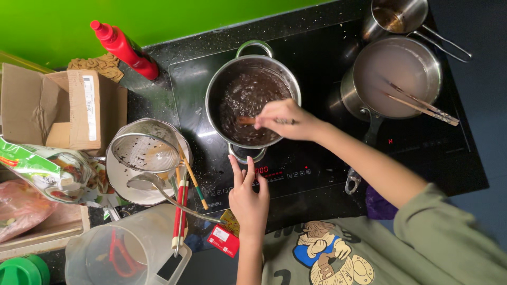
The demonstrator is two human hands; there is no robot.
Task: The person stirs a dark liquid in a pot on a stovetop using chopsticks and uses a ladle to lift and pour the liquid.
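1. Right hand (285, 119) has its fingers clamped round a wooden spoon handle (246, 120), dipped in a shiny steel pot (252, 100) of dark, bubbly liquid.
2. That pot sits on the glossy black induction hob (317, 63).
3. Left hand (248, 198) is flat, fingers spread apart, tips touching the hob's touch panel (274, 173) with red digits.
4. Round mesh strainer (145, 153) rests over a white bowl on the speckled counter (153, 103), left of the pot.

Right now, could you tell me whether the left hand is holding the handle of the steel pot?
No, the left hand lies on the cooktop's control panel, fingers spread, apart from the steel pot.
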